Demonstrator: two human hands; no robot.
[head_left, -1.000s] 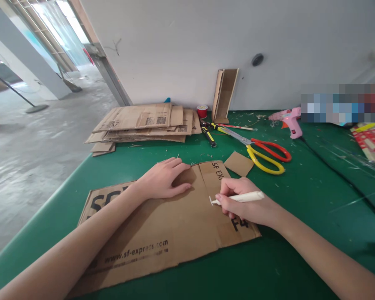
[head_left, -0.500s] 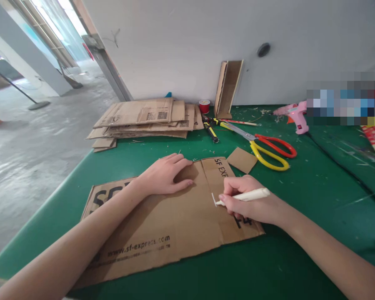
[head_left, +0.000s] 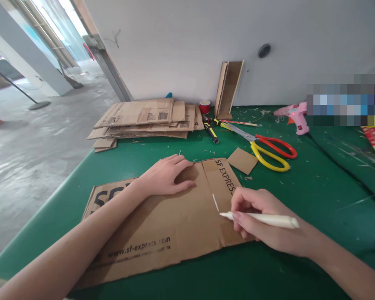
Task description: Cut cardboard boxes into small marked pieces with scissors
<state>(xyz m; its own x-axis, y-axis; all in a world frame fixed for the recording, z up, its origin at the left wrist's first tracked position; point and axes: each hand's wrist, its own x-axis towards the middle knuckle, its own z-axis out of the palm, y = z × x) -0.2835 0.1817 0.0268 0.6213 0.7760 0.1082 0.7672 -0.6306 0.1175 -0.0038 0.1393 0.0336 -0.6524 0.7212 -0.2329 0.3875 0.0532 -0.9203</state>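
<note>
A flattened cardboard sheet (head_left: 162, 221) with black printed lettering lies on the green table. My left hand (head_left: 167, 175) rests flat on its upper part, fingers stretched out and holding nothing. In my right hand (head_left: 259, 216), a white marker pen (head_left: 275, 221) is pinched between thumb and fingers. The pen's tip touches the cardboard, at the lower end of a short white line (head_left: 216, 202) just right of a crease. Part of the sheet's right end is hidden beneath my right hand. A small cardboard square (head_left: 243, 161) lies beyond the sheet's far right corner.
Large scissors (head_left: 270, 152) with red and yellow handles lie beyond the square. A pile of cardboard (head_left: 140, 114) stands by the wall, near a red spool (head_left: 204, 107) and an upright cardboard channel (head_left: 229, 89). A pink glue gun (head_left: 296, 116) trails its black cord (head_left: 346, 171) along the right.
My right hand has moved down and right with the marker pen, and the white line has grown longer towards me. My left hand has stayed in place.
</note>
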